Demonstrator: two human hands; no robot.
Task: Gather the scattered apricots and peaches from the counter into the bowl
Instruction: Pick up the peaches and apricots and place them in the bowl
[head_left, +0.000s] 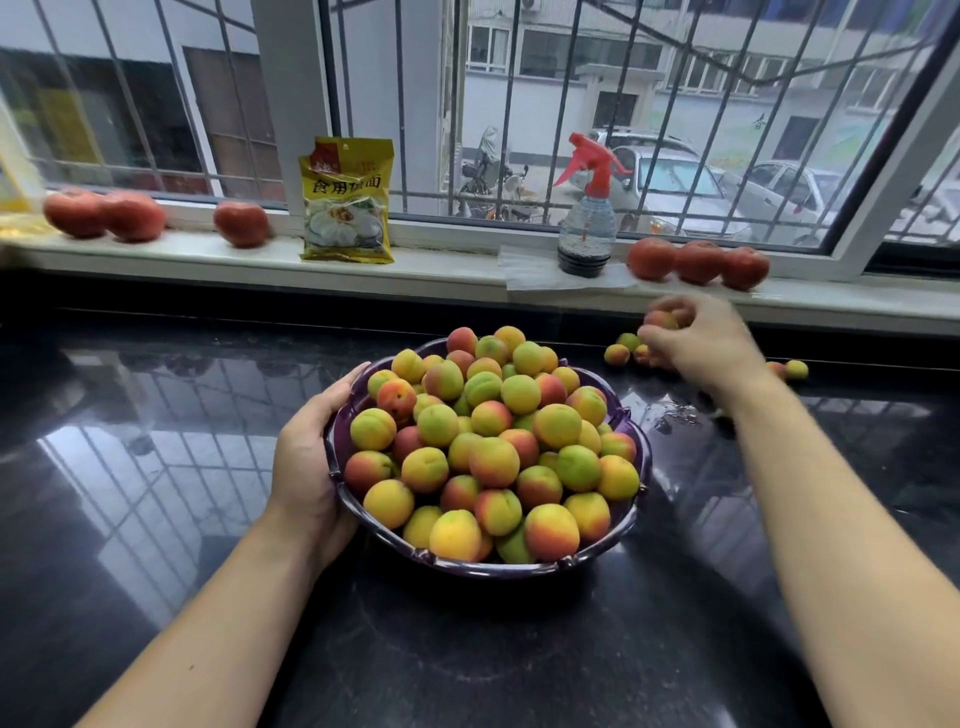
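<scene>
A dark purple bowl (626, 525) stands on the black counter, heaped with several yellow, green and red apricots (493, 447). My left hand (306, 457) grips the bowl's left rim. My right hand (698, 340), blurred, is at the back right of the counter with its fingers curled round an apricot (661, 318). Loose apricots lie just left of that hand (617, 355) and to its right (796, 369).
On the white windowsill (441, 270) lie red peaches at the left (104, 213), middle (241, 223) and right (698, 261). A yellow food packet (347, 200) and a spray bottle (588, 218) stand there too. Water drops (675, 415) wet the counter right of the bowl.
</scene>
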